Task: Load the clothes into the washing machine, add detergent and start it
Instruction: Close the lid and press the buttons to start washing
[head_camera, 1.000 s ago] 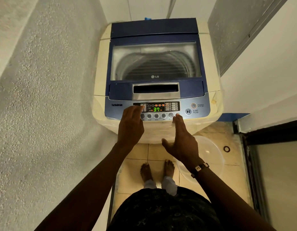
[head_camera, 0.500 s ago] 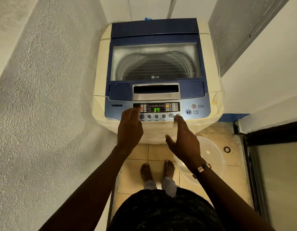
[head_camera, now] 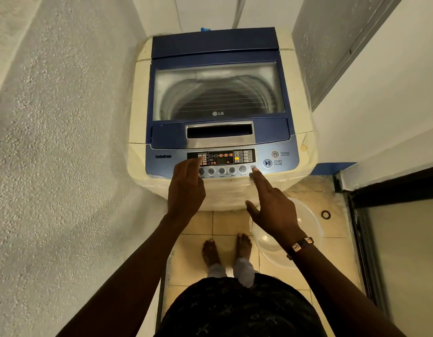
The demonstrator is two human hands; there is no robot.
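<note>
**Fingertips at the controls, lid down, start button just to your right**

The washing machine (head_camera: 220, 113) stands straight ahead of both your hands, lid shut, its drum dimly visible through the window; whether clothes are in there you cannot tell from here. Your left hand (head_camera: 186, 188) is loosely open and holds nothing, fingers resting at the left end of the control panel (head_camera: 221, 161). Your right hand (head_camera: 273, 210) is also empty, index finger stretched out and touching the rightmost small round button (head_camera: 253, 168), the other fingers relaxed.

What you handle now is rigid plastic with shallow push buttons: nothing to grip, probably only a short, firm fingertip press straight down. The panel face looks smooth and glossy, so place the pad squarely on a button or it may slide to the neighbour. The small buttons sit close together in a row between your two hands.

The START/PAUSE button (head_camera: 267, 163) lies just beyond and to the right of your right index finger, with the power button (head_camera: 274, 154) a little farther past it; mistaking one for the other is the likely slip. Nothing blocks the way.

Below your right wrist a clear plastic basin (head_camera: 307, 229) sits on the floor tiles, near your bare feet; mind it if you step. Walls stand close on both sides of your arms.
</note>
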